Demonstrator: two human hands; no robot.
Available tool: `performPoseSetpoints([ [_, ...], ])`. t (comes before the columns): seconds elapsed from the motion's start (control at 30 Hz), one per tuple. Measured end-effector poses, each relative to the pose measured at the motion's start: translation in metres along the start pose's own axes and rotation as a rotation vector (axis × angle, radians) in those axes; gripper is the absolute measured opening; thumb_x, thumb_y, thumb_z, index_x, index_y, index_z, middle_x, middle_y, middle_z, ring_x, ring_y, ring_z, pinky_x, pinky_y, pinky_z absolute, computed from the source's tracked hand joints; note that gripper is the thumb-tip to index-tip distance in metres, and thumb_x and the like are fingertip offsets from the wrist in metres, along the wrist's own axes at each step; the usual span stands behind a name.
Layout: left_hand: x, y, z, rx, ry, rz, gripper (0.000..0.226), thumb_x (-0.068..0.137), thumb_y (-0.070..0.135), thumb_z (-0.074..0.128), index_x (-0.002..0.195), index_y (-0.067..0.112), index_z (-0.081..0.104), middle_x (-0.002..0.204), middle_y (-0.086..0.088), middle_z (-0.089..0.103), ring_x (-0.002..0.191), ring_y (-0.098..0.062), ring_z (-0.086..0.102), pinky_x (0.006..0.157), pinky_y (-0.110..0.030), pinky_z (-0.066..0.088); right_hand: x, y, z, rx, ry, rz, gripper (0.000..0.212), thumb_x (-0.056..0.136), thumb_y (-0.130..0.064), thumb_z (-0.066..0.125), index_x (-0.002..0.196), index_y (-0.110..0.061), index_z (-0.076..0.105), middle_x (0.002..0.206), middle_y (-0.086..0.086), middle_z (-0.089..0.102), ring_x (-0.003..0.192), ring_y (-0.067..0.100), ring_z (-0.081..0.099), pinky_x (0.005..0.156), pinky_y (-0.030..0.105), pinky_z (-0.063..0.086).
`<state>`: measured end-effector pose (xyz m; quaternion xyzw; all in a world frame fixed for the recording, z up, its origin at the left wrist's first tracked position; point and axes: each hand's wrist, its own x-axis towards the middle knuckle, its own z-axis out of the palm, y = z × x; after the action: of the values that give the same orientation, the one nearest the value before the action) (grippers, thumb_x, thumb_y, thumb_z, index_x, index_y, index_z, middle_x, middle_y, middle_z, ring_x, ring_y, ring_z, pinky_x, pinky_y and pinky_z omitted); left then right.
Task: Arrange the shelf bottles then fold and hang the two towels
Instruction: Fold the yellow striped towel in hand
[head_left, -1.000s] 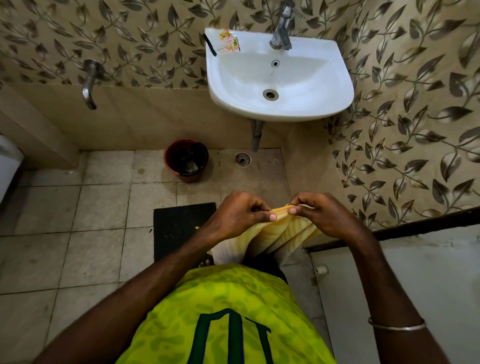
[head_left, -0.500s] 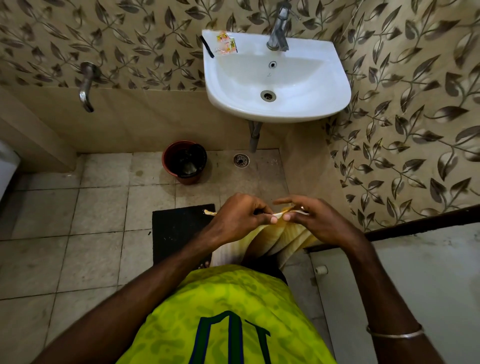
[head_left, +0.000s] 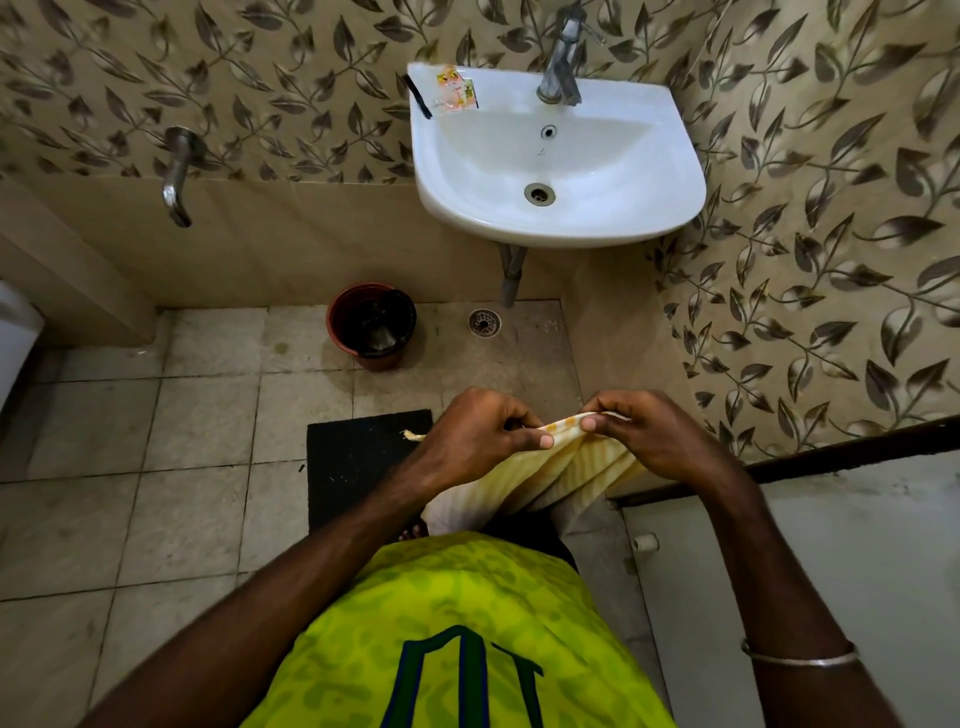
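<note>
A pale yellow striped towel (head_left: 566, 475) hangs in front of my body, bunched in loose folds below my hands. My left hand (head_left: 478, 439) pinches its top edge on the left, and a small corner of cloth pokes out past that hand. My right hand (head_left: 649, 434) pinches the same edge on the right, fingers curled round it. The two hands are close together, a short stretch of the edge showing between them. No shelf, bottles or second towel appear in the head view.
A white sink (head_left: 670, 213) with a tap hangs on the leaf-patterned wall ahead. Under it stand a dark red bucket (head_left: 371, 325) and a floor drain (head_left: 484, 322). A black mat (head_left: 353, 462) lies on the tiled floor. A wall tap (head_left: 176, 176) sticks out at left.
My hands have shifted their pinch along the towel's top edge and stay close together. A corner of cloth now shows left of my left hand.
</note>
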<state>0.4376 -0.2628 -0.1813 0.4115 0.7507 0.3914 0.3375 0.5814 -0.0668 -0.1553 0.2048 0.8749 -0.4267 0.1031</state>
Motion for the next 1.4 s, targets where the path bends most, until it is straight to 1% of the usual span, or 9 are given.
performPoseSetpoints([
  [0.3, 0.000, -0.001, -0.003, 0.005, -0.031, -0.009, 0.020, 0.087, 0.035, 0.073, 0.100, 0.020, 0.078, 0.094, 0.008, 0.076, 0.084, -0.003, 0.069, 0.076, -0.037, 0.059, -0.004, 0.013, -0.011, -0.007, 0.032, 0.038, 0.012, 0.098, -0.025, 0.063, 0.092, -0.032, 0.071, 0.090, -0.009, 0.072, 0.086, 0.003, 0.066, 0.078, 0.035, 0.053],
  [0.43, 0.000, 0.000, -0.002, 0.020, -0.022, 0.007, 0.017, 0.088, 0.032, 0.073, 0.099, 0.020, 0.078, 0.095, 0.009, 0.076, 0.086, -0.001, 0.068, 0.076, -0.029, 0.056, -0.001, 0.012, -0.001, 0.043, -0.025, 0.043, 0.016, 0.097, -0.020, 0.065, 0.109, -0.028, 0.073, 0.105, -0.009, 0.074, 0.099, 0.005, 0.068, 0.092, 0.042, 0.057],
  [0.57, 0.000, 0.002, -0.001, 0.027, -0.027, 0.014, 0.017, 0.088, 0.031, 0.073, 0.100, 0.020, 0.077, 0.096, 0.007, 0.076, 0.086, 0.000, 0.068, 0.075, -0.028, 0.056, 0.000, -0.005, 0.015, 0.100, -0.105, -0.023, 0.031, 0.097, -0.018, 0.065, 0.126, -0.029, 0.068, 0.122, -0.010, 0.070, 0.112, 0.005, 0.065, 0.097, 0.036, 0.055],
  [0.63, 0.000, 0.003, -0.001, 0.024, -0.022, 0.019, 0.018, 0.088, 0.032, 0.073, 0.100, 0.020, 0.078, 0.095, 0.007, 0.076, 0.085, -0.001, 0.068, 0.076, -0.031, 0.058, 0.001, -0.013, 0.022, 0.108, -0.131, -0.075, 0.027, 0.097, -0.018, 0.065, 0.122, -0.026, 0.070, 0.116, -0.009, 0.072, 0.110, 0.008, 0.066, 0.094, 0.035, 0.055],
  [0.8, -0.001, 0.002, -0.001, 0.009, -0.046, 0.010, 0.019, 0.087, 0.033, 0.073, 0.099, 0.019, 0.078, 0.093, 0.006, 0.076, 0.084, -0.004, 0.069, 0.076, -0.036, 0.058, 0.003, -0.012, 0.022, 0.015, -0.080, -0.060, 0.008, 0.097, -0.029, 0.066, 0.098, -0.025, 0.072, 0.094, -0.004, 0.073, 0.092, 0.015, 0.068, 0.084, 0.051, 0.055],
  [0.87, -0.001, 0.001, -0.001, 0.003, -0.045, 0.000, 0.018, 0.087, 0.031, 0.074, 0.100, 0.019, 0.078, 0.093, 0.006, 0.076, 0.084, -0.004, 0.069, 0.077, -0.038, 0.058, 0.003, -0.010, 0.018, -0.003, -0.055, -0.046, 0.007, 0.096, -0.029, 0.066, 0.096, -0.026, 0.073, 0.092, -0.006, 0.073, 0.090, 0.012, 0.068, 0.081, 0.046, 0.055],
  [1.1, -0.002, 0.001, -0.001, -0.026, -0.016, -0.016, 0.020, 0.087, 0.034, 0.074, 0.099, 0.019, 0.079, 0.089, 0.007, 0.076, 0.081, -0.007, 0.069, 0.075, -0.041, 0.057, -0.001, -0.001, 0.000, 0.004, 0.025, -0.001, 0.010, 0.097, -0.024, 0.066, 0.090, -0.029, 0.072, 0.087, -0.012, 0.072, 0.081, -0.004, 0.064, 0.067, 0.011, 0.044],
  [1.3, -0.002, 0.002, -0.001, -0.016, -0.020, -0.008, 0.021, 0.088, 0.036, 0.072, 0.100, 0.019, 0.079, 0.093, 0.007, 0.076, 0.083, -0.003, 0.069, 0.076, -0.037, 0.058, -0.002, 0.005, -0.003, 0.028, 0.081, 0.019, 0.009, 0.096, -0.021, 0.066, 0.090, -0.023, 0.073, 0.087, -0.011, 0.073, 0.081, -0.003, 0.066, 0.068, 0.011, 0.045],
  [1.4, -0.002, 0.003, -0.001, -0.011, -0.018, 0.007, 0.019, 0.088, 0.033, 0.072, 0.100, 0.019, 0.078, 0.095, 0.008, 0.076, 0.084, -0.001, 0.068, 0.077, -0.033, 0.058, -0.001, 0.008, -0.003, 0.033, 0.066, 0.036, 0.008, 0.097, -0.022, 0.066, 0.095, -0.023, 0.074, 0.093, -0.008, 0.074, 0.088, 0.002, 0.068, 0.077, 0.024, 0.052],
])
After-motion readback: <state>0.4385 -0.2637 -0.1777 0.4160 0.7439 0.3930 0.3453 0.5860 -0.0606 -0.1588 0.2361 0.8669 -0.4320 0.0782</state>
